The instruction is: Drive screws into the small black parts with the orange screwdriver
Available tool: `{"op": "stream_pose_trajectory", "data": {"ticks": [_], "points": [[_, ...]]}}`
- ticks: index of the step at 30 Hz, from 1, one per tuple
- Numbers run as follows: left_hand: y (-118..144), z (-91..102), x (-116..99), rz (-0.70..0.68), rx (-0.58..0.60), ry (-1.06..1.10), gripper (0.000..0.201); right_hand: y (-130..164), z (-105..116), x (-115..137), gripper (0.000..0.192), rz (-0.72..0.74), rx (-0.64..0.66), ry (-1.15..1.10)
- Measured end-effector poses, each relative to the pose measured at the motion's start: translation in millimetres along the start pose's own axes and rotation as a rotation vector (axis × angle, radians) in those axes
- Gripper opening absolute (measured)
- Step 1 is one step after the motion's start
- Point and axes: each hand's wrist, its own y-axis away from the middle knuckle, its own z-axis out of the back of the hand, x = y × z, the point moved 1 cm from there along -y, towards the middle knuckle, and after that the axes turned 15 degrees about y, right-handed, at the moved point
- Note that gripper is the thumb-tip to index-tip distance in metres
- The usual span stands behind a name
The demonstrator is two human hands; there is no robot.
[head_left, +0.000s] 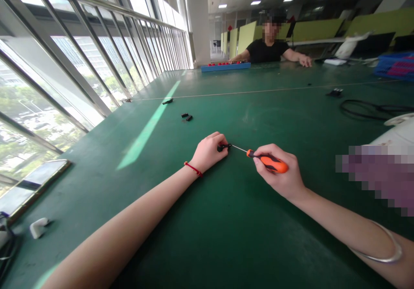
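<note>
My left hand [211, 151] rests on the green table, its fingers closed around a small black part [223, 147] whose kind I cannot make out. In my right hand [283, 172] is a screwdriver [273, 163] with an orange and black handle, gripped between thumb and fingers. Its thin metal shaft points left, and the tip meets or nearly meets the black part; the exact contact is too small to tell. Beyond my left hand lie small black pieces [186, 117] and, farther off, another black piece [167, 101].
A phone [35, 185] and a white earbud [39, 227] lie at the left edge, beside a metal railing [129, 43]. Black cable [365, 108] and a black part [335, 92] lie right. Across the table [207, 228], a person sits behind a blue tray [225, 67]; a blue basket [394, 66] stands far right.
</note>
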Motion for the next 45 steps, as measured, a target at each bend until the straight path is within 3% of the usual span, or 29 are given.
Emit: {"op": "stream_pose_trajectory", "data": {"ticks": [11,16,20,26,29,31,34,36,38,41,43,45], "points": [[1,-0.3,1,-0.042,0.030,-0.003,0.006,1,0,-1,0.004,-0.080,0.028,-0.051],[0,-0.6,2,-0.040,0.031,-0.002,0.005,2,-2,-3,0.032,-0.164,-0.102,-0.129],[0,0.0,0,-0.030,0.042,0.000,0.005,-1,-1,0,0.019,-0.202,-0.014,-0.119],[0,0.5,-2,-0.005,0.054,-0.005,0.007,-33,4,2,0.039,-0.282,-0.158,-0.111],[-1,0.0,0,0.012,0.048,0.003,0.008,-62,1,1,0.022,-0.291,-0.120,0.076],[-1,-0.5,3,0.021,0.047,0.039,0.009,-82,-5,-1,0.024,-0.264,-0.071,0.126],[-3,-1.1,7,0.036,0.053,0.108,0.010,-105,-14,-2,0.012,-0.176,-0.011,0.158],[-4,-1.2,10,0.043,0.053,0.146,0.011,-115,-17,-1,0.025,-0.132,0.029,0.206],[-5,-1.1,11,0.051,0.053,0.171,0.011,-120,-16,1,0.026,-0.066,0.078,0.276],[-5,-0.8,12,0.072,0.066,0.203,0.011,-121,-8,2,0.011,-0.014,0.091,0.342],[-6,-0.7,13,0.081,0.073,0.217,0.011,-119,-1,1,0.024,-0.019,0.086,0.327],[-6,-0.6,13,0.082,0.081,0.224,0.012,-118,4,-1,0.021,-0.028,0.104,0.288]]}}
